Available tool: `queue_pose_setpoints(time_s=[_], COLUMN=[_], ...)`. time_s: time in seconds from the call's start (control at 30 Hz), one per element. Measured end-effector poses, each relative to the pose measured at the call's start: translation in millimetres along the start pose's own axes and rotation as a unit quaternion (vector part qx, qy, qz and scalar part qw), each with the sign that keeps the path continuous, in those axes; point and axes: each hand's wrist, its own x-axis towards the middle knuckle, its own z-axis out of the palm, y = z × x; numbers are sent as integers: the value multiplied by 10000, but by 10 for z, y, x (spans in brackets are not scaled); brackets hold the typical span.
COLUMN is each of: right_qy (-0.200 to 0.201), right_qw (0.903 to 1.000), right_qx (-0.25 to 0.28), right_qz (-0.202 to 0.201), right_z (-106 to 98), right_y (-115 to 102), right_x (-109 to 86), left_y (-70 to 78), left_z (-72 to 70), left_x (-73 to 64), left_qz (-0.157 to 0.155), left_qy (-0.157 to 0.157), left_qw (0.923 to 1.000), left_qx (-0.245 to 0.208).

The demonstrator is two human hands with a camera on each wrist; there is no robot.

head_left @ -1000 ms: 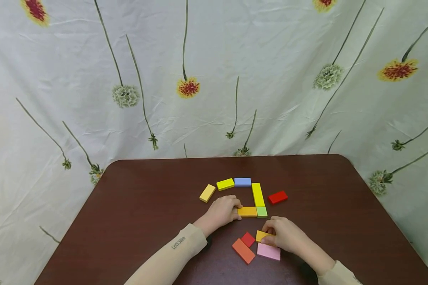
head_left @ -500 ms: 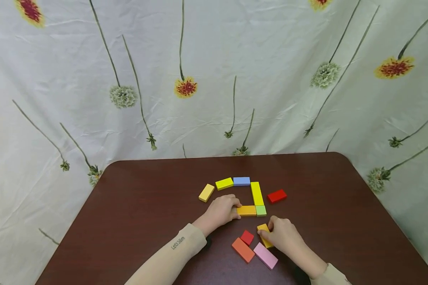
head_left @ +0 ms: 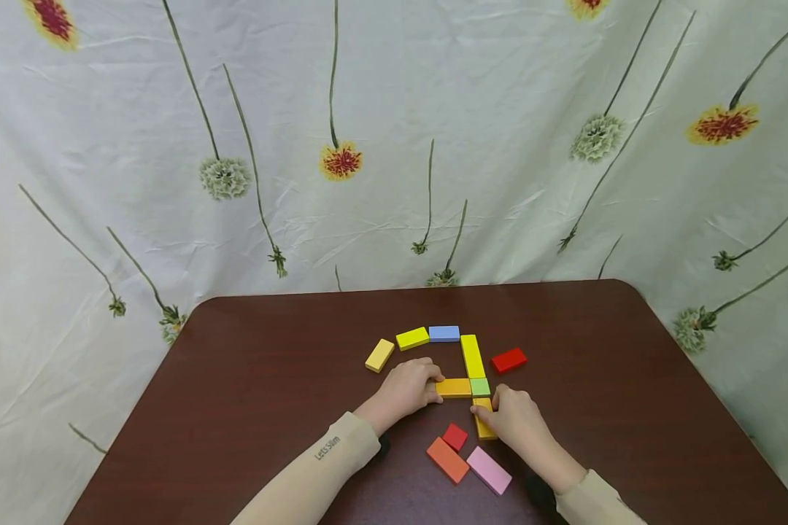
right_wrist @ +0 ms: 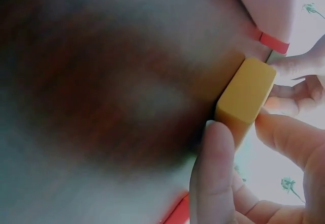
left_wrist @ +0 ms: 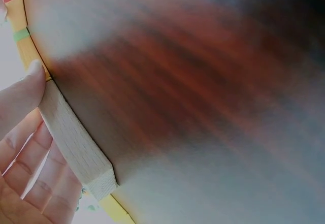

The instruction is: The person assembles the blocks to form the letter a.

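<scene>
My left hand (head_left: 402, 390) pinches a pale wooden block (left_wrist: 76, 137), thumb on one side and fingers on the other, where it meets an orange block (head_left: 454, 388). From above, the hand hides most of the wooden block. A small green block (head_left: 479, 386) adjoins the orange block's right end. My right hand (head_left: 524, 424) pinches an amber-yellow block (right_wrist: 249, 89) between thumb and finger. In the head view that block lies lengthwise just on the near side of the green one, apparently touching it. A long yellow block (head_left: 472, 356) runs away from the green block's far side.
Blue (head_left: 443, 334), bright yellow (head_left: 412, 338) and pale yellow (head_left: 379, 356) blocks curve along the back. To the right lies a red block (head_left: 508, 360). Nearer me are a small red block (head_left: 455, 437), an orange-red block (head_left: 448, 460) and a pink block (head_left: 489, 470) on the brown table (head_left: 269, 408).
My right hand has turned the amber-yellow block lengthwise and moved it forward from beside the pink block to the green one. The pink block has turned. My left hand stays in place.
</scene>
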Motion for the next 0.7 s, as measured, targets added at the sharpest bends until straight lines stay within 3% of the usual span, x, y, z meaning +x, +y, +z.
queue_pose_setpoints(time_s=[0.5, 0.7], right_qy=[104, 383], right_qw=[9997, 9982], right_qx=[134, 424], right_qz=[146, -190], right_z=[14, 1], right_y=[25, 58], right_x=[67, 133], left_y=[1, -12], left_z=[0, 2], left_x=[-4, -3], left_qz=[-7, 4], left_qy=[-14, -15], left_qw=[10000, 9999], left_qx=[-35, -107])
